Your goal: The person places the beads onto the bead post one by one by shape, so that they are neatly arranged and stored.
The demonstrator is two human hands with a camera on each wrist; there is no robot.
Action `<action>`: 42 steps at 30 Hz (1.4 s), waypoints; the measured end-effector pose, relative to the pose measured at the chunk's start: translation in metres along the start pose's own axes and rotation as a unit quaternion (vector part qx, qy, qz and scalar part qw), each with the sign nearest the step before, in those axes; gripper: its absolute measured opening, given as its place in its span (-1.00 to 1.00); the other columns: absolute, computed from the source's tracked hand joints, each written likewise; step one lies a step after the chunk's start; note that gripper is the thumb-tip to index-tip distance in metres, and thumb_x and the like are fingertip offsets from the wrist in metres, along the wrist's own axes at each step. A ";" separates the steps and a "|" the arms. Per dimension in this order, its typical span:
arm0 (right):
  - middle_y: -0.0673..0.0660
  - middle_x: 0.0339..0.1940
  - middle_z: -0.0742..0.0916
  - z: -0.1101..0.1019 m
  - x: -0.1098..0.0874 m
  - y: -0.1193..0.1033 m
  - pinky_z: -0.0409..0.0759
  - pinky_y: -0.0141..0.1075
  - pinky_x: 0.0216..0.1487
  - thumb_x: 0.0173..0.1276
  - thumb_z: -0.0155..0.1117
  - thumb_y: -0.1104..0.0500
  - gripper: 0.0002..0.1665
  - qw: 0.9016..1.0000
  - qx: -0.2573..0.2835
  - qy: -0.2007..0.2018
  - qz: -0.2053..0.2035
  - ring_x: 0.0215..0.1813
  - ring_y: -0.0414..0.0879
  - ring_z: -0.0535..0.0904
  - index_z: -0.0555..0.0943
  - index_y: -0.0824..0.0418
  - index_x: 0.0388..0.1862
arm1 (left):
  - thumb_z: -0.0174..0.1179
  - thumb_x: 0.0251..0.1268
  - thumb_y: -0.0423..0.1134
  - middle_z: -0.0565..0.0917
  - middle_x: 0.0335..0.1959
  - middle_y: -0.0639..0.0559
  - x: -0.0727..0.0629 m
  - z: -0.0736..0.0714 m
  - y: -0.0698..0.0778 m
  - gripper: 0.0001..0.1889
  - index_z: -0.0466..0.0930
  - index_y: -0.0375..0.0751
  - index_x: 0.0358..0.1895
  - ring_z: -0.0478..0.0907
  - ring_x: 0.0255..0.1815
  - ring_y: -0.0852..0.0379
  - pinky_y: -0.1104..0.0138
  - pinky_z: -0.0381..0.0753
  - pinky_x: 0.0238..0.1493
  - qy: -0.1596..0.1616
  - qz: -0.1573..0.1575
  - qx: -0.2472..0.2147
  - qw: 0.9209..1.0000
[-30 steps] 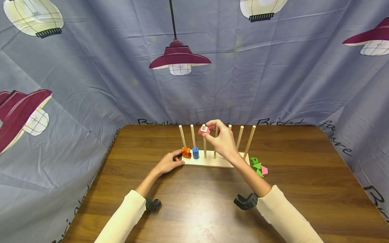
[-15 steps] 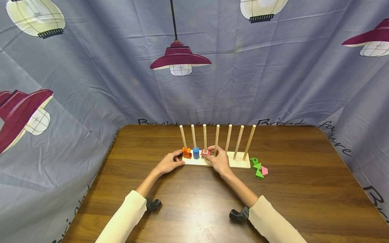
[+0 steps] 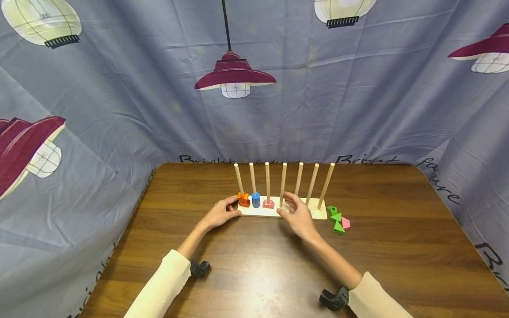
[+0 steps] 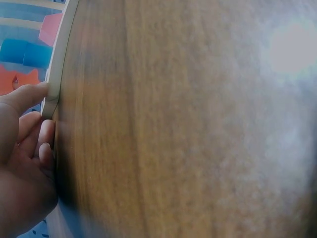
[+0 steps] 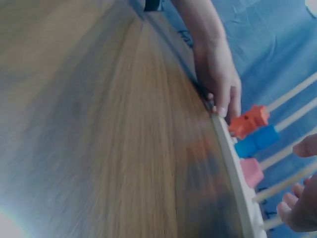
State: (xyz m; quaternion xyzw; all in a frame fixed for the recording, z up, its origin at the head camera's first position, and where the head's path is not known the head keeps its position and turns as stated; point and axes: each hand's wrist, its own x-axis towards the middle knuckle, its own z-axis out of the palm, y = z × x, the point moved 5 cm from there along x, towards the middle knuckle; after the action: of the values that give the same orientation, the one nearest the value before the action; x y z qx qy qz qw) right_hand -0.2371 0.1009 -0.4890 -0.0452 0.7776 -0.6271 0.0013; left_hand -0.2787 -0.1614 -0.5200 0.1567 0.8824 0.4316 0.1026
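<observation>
A wooden peg board (image 3: pixel 256 212) with several upright pegs lies on the table. Orange star-like pieces (image 3: pixel 244 201) sit on its leftmost peg, blue cylinders (image 3: pixel 256 201) on the second, and one pink block (image 3: pixel 268 204) low on the third. My left hand (image 3: pixel 218 215) grips the board's left end, thumb at the front edge and fingers behind, as the left wrist view also shows. Beside the fourth and fifth pegs, my right hand (image 3: pixel 300 219) hovers over the board with fingers spread and nothing held. In the right wrist view the pink block (image 5: pixel 251 172) stands apart from that hand.
Right of the board lie several green triangular blocks (image 3: pixel 336 217) and a pink block (image 3: pixel 345 223) on the wooden table (image 3: pixel 254 274). A grey-blue curtain (image 3: pixel 254 123) with printed lamps hangs behind the table.
My right hand lowered the pink block from the third peg's top to the base, let go and drew back to the right. The left hand stayed at the board's end.
</observation>
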 end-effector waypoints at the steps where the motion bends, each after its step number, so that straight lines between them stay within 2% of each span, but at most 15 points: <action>1: 0.45 0.33 0.48 -0.007 -0.004 -0.002 0.31 -0.04 0.37 0.32 0.33 0.39 -0.34 1.000 0.003 0.001 -0.008 0.37 0.28 0.38 0.37 0.48 0.37 | 0.33 0.31 -0.27 0.49 0.27 -0.31 0.001 0.000 0.000 -0.36 0.37 -0.47 0.39 0.43 -0.31 0.17 0.35 0.35 -0.33 0.001 0.001 -0.002 1.000; 4: 0.48 0.25 0.53 -0.031 -0.015 -0.007 0.42 -0.17 0.28 0.35 0.29 0.41 -0.45 1.000 0.020 0.011 -0.020 0.30 0.28 0.45 0.43 0.52 0.29 | 0.34 0.30 -0.26 0.52 0.24 -0.28 0.002 0.000 -0.001 -0.35 0.37 -0.45 0.40 0.43 -0.32 0.16 0.35 0.35 -0.34 0.002 0.000 -0.001 1.000; 7: 0.49 0.18 0.56 -0.060 -0.026 -0.008 0.49 -0.38 0.15 0.38 0.27 0.41 -0.51 0.999 0.021 0.039 -0.024 0.21 0.25 0.51 0.45 0.52 0.25 | 0.34 0.31 -0.25 0.53 0.22 -0.24 0.002 0.001 -0.002 -0.35 0.36 -0.44 0.41 0.43 -0.32 0.17 0.35 0.36 -0.34 -0.004 0.000 0.000 1.000; 9: 0.47 0.17 0.56 -0.082 -0.032 -0.007 0.47 -0.51 0.07 0.41 0.26 0.38 -0.51 0.998 -0.001 0.056 -0.025 0.16 0.16 0.53 0.44 0.50 0.27 | 0.34 0.31 -0.24 0.56 0.16 -0.22 0.001 0.001 -0.003 -0.34 0.36 -0.44 0.41 0.43 -0.32 0.16 0.34 0.36 -0.35 -0.004 0.000 -0.001 1.000; 11: 0.44 0.17 0.57 -0.104 -0.037 -0.004 0.44 -0.58 0.03 0.43 0.26 0.32 -0.49 0.996 -0.037 0.078 -0.022 0.11 0.02 0.54 0.44 0.46 0.30 | 0.34 0.31 -0.24 0.61 0.00 -0.17 0.001 0.001 -0.003 -0.34 0.36 -0.44 0.41 0.42 -0.32 0.15 0.33 0.35 -0.35 -0.002 0.000 -0.002 1.000; 14: 0.39 0.18 0.58 -0.134 -0.045 0.005 0.45 -0.59 -0.04 0.47 0.26 0.17 -0.45 0.989 -0.114 0.099 0.003 0.08 -0.06 0.54 0.43 0.40 0.34 | 0.34 0.30 -0.24 0.62 -0.14 -0.09 0.001 0.001 -0.002 -0.34 0.37 -0.44 0.40 0.41 -0.33 0.15 0.33 0.34 -0.35 0.000 0.000 0.001 1.000; 17: 0.41 0.20 0.58 -0.153 -0.055 0.018 0.53 -0.32 -0.01 0.48 0.25 0.04 -0.36 0.978 -0.182 0.091 0.044 0.14 0.12 0.54 0.40 0.39 0.38 | 0.34 0.31 -0.23 0.60 -0.21 -0.03 0.001 0.001 -0.002 -0.34 0.36 -0.43 0.41 0.41 -0.32 0.15 0.32 0.34 -0.35 -0.002 -0.004 0.000 1.000; 20: 0.46 0.22 0.56 -0.161 -0.062 0.033 0.52 0.02 0.04 0.50 0.22 -0.03 -0.29 0.971 -0.221 0.057 0.075 0.18 0.32 0.51 0.36 0.42 0.41 | 0.34 0.32 -0.23 0.58 -0.23 -0.01 -0.001 0.001 -0.002 -0.34 0.35 -0.42 0.42 0.41 -0.32 0.14 0.32 0.34 -0.35 -0.004 -0.009 -0.004 1.000; 22: 0.48 0.22 0.55 -0.162 -0.065 0.042 0.48 0.16 0.05 0.51 0.20 -0.06 -0.26 0.969 -0.229 0.037 0.090 0.18 0.36 0.50 0.34 0.44 0.41 | 0.34 0.32 -0.23 0.58 -0.26 -0.01 -0.001 0.001 -0.002 -0.33 0.35 -0.40 0.43 0.40 -0.32 0.14 0.32 0.34 -0.35 -0.004 -0.014 -0.004 1.000; 26: 0.45 0.16 0.59 -0.165 -0.064 0.054 0.48 0.11 0.04 0.50 0.19 -0.13 -0.24 0.964 -0.241 0.034 0.102 0.12 0.30 0.55 0.40 0.46 0.36 | 0.34 0.32 -0.23 0.58 -0.21 -0.02 0.000 0.002 -0.002 -0.34 0.35 -0.40 0.42 0.40 -0.31 0.14 0.33 0.34 -0.34 -0.005 -0.011 0.000 1.000; 29: 0.39 0.06 0.65 -0.165 -0.060 0.056 0.50 0.04 -0.03 0.48 0.20 -0.17 -0.26 0.959 -0.266 0.048 0.087 0.03 0.22 0.59 0.50 0.45 0.26 | 0.33 0.32 -0.23 0.59 -0.15 -0.04 0.001 0.002 -0.003 -0.34 0.35 -0.42 0.42 0.41 -0.30 0.14 0.33 0.34 -0.35 -0.005 -0.011 0.000 1.000; 34: 0.30 -0.14 0.72 -0.160 -0.053 0.054 0.52 -0.07 -0.17 0.45 0.29 -0.02 -0.44 0.947 -0.315 0.053 0.032 -0.13 0.11 0.61 0.61 0.47 0.09 | 0.34 0.31 -0.24 0.61 -0.05 -0.10 0.000 0.002 -0.003 -0.34 0.36 -0.42 0.42 0.41 -0.30 0.14 0.33 0.34 -0.33 -0.003 -0.015 -0.006 1.000; 37: 0.27 -0.19 0.73 -0.159 -0.052 0.053 0.50 -0.12 -0.22 0.41 0.33 0.06 -0.52 0.945 -0.323 0.055 0.017 -0.18 0.08 0.62 0.63 0.48 0.04 | 0.34 0.31 -0.24 0.59 0.08 -0.13 0.000 0.002 -0.002 -0.34 0.36 -0.42 0.42 0.42 -0.29 0.15 0.33 0.35 -0.32 -0.002 -0.011 -0.009 1.000; 42: 0.24 -0.24 0.74 -0.161 -0.052 0.052 0.50 -0.10 -0.26 0.38 0.37 0.12 -0.61 0.940 -0.337 0.061 -0.007 -0.22 0.07 0.62 0.65 0.43 -0.01 | 0.34 0.32 -0.24 0.57 0.16 -0.18 0.000 0.001 -0.002 -0.34 0.35 -0.42 0.42 0.42 -0.28 0.16 0.33 0.36 -0.32 -0.004 -0.008 -0.011 1.000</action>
State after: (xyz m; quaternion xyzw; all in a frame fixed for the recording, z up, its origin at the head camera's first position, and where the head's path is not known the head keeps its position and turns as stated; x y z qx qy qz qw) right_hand -0.1982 0.2721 -0.5079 -0.0094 0.9416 -0.3302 -0.0658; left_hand -0.2785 -0.1617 -0.5225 0.1501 0.8786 0.4395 0.1109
